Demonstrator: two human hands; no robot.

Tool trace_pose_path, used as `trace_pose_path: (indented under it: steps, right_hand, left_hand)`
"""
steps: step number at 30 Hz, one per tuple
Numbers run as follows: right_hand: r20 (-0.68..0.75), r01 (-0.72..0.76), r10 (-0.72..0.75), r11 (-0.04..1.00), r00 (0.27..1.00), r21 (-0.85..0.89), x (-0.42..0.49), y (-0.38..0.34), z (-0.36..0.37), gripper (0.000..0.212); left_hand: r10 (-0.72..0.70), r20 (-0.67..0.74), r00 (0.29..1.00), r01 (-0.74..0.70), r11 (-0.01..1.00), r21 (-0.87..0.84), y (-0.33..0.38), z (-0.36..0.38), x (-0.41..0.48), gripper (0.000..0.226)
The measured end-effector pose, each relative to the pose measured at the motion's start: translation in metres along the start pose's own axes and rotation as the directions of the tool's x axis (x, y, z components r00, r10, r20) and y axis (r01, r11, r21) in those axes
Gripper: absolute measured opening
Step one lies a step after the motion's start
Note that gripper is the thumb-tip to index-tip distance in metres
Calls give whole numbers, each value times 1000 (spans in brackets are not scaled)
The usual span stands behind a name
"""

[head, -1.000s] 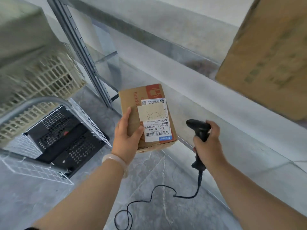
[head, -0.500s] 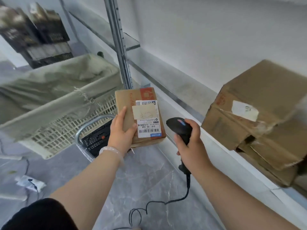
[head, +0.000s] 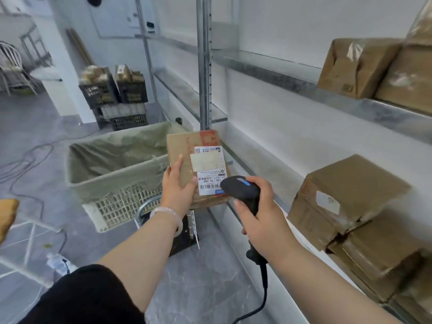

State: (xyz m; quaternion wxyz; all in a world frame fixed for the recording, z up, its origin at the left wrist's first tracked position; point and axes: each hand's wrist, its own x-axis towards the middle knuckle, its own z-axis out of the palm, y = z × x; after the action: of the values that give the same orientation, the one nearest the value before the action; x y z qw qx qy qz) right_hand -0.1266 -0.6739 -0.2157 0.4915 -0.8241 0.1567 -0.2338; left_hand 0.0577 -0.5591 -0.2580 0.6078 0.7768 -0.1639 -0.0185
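Note:
A small cardboard parcel (head: 184, 155) with a white shipping label (head: 210, 169) is held up in front of me. My left hand (head: 176, 188) grips its lower left corner, thumb across the front next to the label. My right hand (head: 261, 211) grips the handle of a black corded barcode scanner (head: 240, 189). The scanner's head overlaps the label's lower right corner, by the barcode. Its cable (head: 263, 286) hangs down past my right forearm.
Metal shelving (head: 280, 83) runs along the right wall, with cardboard boxes (head: 350, 206) on the lower shelf and more boxes (head: 357, 66) above. A lined white basket (head: 117, 174) sits on a cart to the left. Black crates (head: 117, 94) stand behind; cables cross the grey floor (head: 30, 150).
My view has lifted from the floor to the shelves and room. The scanner has come closer to the parcel, its head now overlapping the label's lower corner. The left hand's grip is unchanged.

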Motion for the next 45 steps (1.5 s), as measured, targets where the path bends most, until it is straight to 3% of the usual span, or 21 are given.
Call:
trace_pose_path:
  steps: [18,32,45]
  right_hand:
    - [136,0,10,997,991,-77,-3,-41,4,34]
    - [93,-4,10,998,996,-63,1,-53,-6,31]
    - [150,47,-36,996,988,-72,37,-49,17,34]
  left_hand:
    - [-60,-131,990,65,997,33,12,-26,2,68]
    - [-88,-147,985,96,994,50,4,-26,12,67]
    - [-120,-163,979,124,992,20,-6,-41,25,68]
